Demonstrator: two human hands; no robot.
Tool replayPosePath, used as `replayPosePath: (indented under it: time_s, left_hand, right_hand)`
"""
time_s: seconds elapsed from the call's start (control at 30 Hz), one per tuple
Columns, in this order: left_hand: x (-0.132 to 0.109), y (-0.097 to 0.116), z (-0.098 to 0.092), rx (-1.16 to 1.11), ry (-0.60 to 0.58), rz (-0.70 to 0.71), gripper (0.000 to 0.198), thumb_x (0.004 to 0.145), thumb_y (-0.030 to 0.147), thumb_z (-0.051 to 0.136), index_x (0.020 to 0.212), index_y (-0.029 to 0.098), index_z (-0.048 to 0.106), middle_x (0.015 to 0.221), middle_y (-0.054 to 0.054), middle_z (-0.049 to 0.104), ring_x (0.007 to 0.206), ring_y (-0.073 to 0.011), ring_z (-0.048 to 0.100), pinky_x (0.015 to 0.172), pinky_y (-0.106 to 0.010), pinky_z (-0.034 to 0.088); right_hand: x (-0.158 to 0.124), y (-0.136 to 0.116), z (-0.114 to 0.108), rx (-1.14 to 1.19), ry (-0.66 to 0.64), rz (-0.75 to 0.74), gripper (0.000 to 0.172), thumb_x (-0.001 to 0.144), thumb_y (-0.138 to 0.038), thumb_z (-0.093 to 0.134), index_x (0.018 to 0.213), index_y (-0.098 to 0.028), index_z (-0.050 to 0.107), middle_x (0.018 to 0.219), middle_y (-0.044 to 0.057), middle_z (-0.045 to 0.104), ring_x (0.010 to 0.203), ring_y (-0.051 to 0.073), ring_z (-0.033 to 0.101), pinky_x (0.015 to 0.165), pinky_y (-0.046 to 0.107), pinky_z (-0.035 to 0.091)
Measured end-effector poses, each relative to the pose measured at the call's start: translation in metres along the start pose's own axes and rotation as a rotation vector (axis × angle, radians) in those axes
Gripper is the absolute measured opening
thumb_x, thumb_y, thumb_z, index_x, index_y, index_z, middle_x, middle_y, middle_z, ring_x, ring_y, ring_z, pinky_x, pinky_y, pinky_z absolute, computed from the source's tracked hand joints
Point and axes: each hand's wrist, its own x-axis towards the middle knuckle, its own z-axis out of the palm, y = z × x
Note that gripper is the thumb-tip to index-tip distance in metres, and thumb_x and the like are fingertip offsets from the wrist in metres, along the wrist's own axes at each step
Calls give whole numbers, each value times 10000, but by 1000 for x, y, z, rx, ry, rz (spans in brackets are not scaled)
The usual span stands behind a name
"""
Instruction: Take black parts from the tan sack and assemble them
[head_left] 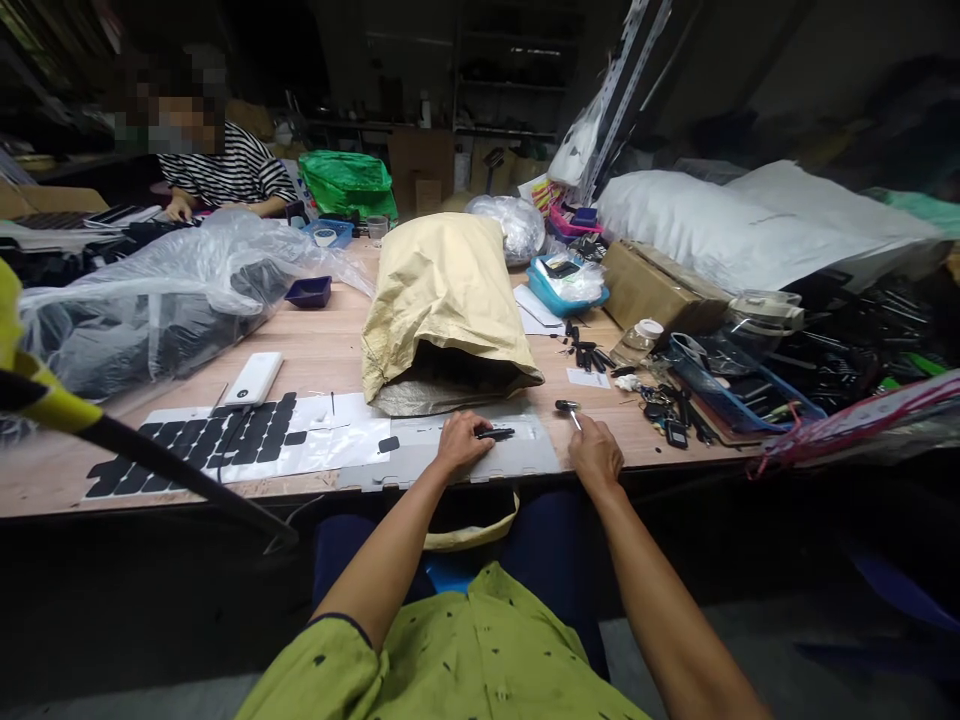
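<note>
My left hand [463, 443] rests on a grey board [427, 455] at the table's front edge, its fingers closed on a slim black part [496, 434] that lies flat. To the right, my right hand [595, 455] grips a small hammer-like tool [568, 406] with a black head and a thin silvery shaft; its exact kind is unclear. Just behind the board lies a large yellowish woven sack [450, 290], its dark mouth facing me. Left of the board, rows of black rounded stickers [247, 435] lie on a white sheet.
A white power bank [253, 380] with a cable sits at left, near a bulging plastic bag [150, 320]. On the right are loose black pieces [589, 352], a jar [637, 342], a blue basket [739, 385] and a cardboard box [660, 285]. Another person [232, 170] sits across the table.
</note>
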Motion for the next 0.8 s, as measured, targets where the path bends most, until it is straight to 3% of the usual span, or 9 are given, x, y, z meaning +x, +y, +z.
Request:
replayPosePath:
  time_s: [0.27, 0.43, 0.63, 0.73, 0.8]
  left_hand:
    - [-3, 1, -11, 27, -73, 53, 204, 723, 238, 763, 926, 260, 777, 987, -30, 667, 1038, -251, 571, 982, -403, 452]
    - [-44, -19, -14, 32, -126, 256, 186, 692, 215, 799, 872, 251, 774, 1292, -64, 611, 1232, -303, 516, 1083, -476, 412]
    - [-121, -55, 2, 206, -10, 370, 311, 699, 154, 767, 992, 255, 747, 1540, -88, 444, 1415, -373, 366, 1162, -573, 340]
    - [-127, -58, 4, 227, 40, 396, 432, 720, 198, 761, 1144, 262, 702, 1516, -111, 468, 1384, -372, 413, 1138, -572, 370]
    - [-111, -52, -2, 181, 104, 385, 400, 775, 241, 722, 1172, 250, 686, 1392, -121, 577, 1285, -340, 511, 1086, -533, 429]
  right_hand:
    - [4, 0, 19, -148, 145, -117, 366, 882, -136, 509, 1149, -217, 746, 867, 92, 561, 756, 188, 460, 607, 292, 262]
    - [4, 1, 22, -179, 163, -130, 367, 879, -137, 503, 1146, -211, 743, 863, 97, 557, 771, 198, 465, 608, 293, 274]
    - [4, 1, 24, -171, 164, -125, 352, 879, -154, 518, 1151, -209, 734, 883, 104, 553, 787, 206, 471, 620, 299, 296]
    - [3, 1, 23, -186, 167, -124, 358, 881, -153, 511, 1157, -209, 733, 883, 104, 556, 790, 209, 478, 620, 301, 296]
    - [2, 1, 23, -205, 172, -128, 368, 879, -145, 501, 1157, -209, 734, 885, 106, 564, 793, 213, 485, 617, 304, 291]
